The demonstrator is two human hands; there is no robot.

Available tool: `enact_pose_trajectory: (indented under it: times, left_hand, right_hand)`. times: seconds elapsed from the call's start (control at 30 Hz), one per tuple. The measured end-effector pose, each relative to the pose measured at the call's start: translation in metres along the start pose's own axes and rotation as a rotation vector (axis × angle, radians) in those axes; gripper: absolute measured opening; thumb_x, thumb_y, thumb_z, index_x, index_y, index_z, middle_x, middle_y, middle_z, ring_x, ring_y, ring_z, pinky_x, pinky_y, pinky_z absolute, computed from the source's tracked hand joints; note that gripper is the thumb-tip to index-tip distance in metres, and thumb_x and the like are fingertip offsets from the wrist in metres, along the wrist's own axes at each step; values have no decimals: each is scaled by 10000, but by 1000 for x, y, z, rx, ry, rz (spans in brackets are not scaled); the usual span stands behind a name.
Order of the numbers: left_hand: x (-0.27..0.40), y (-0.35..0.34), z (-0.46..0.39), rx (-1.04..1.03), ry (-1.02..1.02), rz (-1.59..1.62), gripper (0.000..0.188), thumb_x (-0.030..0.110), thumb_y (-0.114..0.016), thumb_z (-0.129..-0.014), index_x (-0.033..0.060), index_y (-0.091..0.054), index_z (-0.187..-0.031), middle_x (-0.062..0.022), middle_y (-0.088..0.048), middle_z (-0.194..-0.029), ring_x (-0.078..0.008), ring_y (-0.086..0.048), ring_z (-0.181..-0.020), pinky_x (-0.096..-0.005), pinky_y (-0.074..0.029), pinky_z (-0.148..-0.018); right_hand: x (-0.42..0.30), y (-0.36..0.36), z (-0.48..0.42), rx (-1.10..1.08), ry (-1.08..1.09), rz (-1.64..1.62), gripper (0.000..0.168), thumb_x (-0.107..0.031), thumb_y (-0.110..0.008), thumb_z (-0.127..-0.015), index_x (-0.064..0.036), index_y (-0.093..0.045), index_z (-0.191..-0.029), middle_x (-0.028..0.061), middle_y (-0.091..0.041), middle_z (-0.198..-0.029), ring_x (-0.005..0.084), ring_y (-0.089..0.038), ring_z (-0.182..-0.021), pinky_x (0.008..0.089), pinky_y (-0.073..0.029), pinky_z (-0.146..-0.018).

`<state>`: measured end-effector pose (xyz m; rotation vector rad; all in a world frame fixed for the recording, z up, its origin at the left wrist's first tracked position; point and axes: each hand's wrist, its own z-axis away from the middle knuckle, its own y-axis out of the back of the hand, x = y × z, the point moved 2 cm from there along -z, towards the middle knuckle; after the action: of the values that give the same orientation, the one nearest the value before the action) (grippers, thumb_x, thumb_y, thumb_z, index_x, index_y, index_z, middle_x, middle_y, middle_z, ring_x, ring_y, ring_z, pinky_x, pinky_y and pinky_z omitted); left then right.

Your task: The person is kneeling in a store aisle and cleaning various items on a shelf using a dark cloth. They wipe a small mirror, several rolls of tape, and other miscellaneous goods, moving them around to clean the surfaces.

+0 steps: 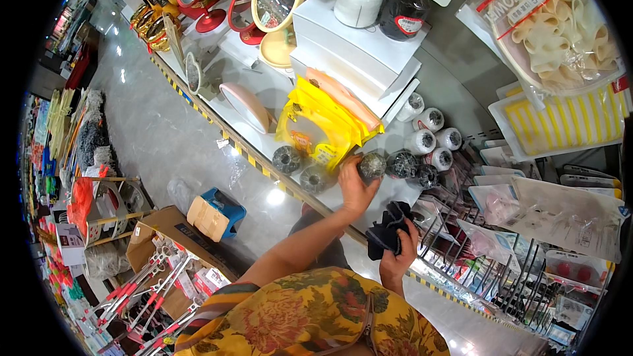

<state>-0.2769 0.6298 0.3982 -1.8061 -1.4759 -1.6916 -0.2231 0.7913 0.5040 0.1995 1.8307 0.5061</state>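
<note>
My left hand (355, 188) is around a plastic-wrapped, dark greyish spool of thread (372, 165), thumb on one side and fingers on the other. The spool appears to stand on the white shelf (395, 189). A bunched dark cloth (388, 232) is in my right hand (401, 252), held in front of the shelf edge. Left of my left hand are a grey spool (313, 179) and a darker spool (286, 159). On its other side stand black spools (401, 164). Yellow plastic packages (316, 128) lean just behind the hand.
White spools (420, 141) cluster behind the black ones. White boxes (341, 49) carry a white cone (359, 0) and a black cone (404, 12) of thread. Table mirrors (277, 0) stand at left. Hooks with packaged goods (564, 212) project at right. A blue stool (217, 213) is on the floor.
</note>
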Motion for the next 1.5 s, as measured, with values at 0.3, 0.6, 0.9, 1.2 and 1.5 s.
enact_pose_trajectory:
  times: [0.3, 0.6, 0.9, 1.2, 1.5]
  left_hand:
    - [44, 78, 44, -796, -128, 625, 665, 200, -820, -666, 23, -492, -1217, -170, -537, -1215, -324, -531, -1114, -421, -409, -938]
    - [63, 98, 45, -757, -79, 428, 656, 162, -807, -622, 13, -492, -1178, -175, -514, -1073, -377, -532, -995, -418, -442, -875]
    - [95, 111, 11, -718, -240, 349, 723, 184, -840, -600, -10, -463, -1186, -189, -463, -1084, -385, -508, -1008, -415, -445, -881]
    - [88, 117, 21, -572, -492, 292, 764, 198, -863, -555, -17, -466, -1172, -206, -480, -1084, -385, -508, -987, -435, -447, -862]
    - [87, 119, 12, -696, -417, 287, 828, 176, -853, -516, -17, -454, -1215, -213, -463, -1116, -392, -484, -1035, -441, -436, -881]
  right_hand:
    - [-48, -7, -42, -318, 223, 286, 284, -21, -598, -648, 29, -616, -927, 215, -522, -1299, 388, -512, -1123, 415, -388, -974]
    - [-14, -10, -48, 47, -248, -123, 337, 77, -503, -635, 18, -623, -944, 82, -647, -865, 222, -636, -786, 287, -495, -780]
    - [-35, 4, -69, -293, -7, -911, 292, -127, -520, -881, 2, -565, -1139, 197, -538, -1292, 325, -533, -1173, 398, -399, -1023]
    - [-9, 1, -49, -87, -468, -1022, 565, 181, -468, -620, 2, -610, -1137, 175, -637, -1105, 260, -640, -983, 344, -523, -865]
    - [-25, 1, -56, -351, -134, -975, 521, 108, -674, -739, -21, -565, -1232, 162, -515, -1338, 249, -531, -1206, 352, -432, -1010]
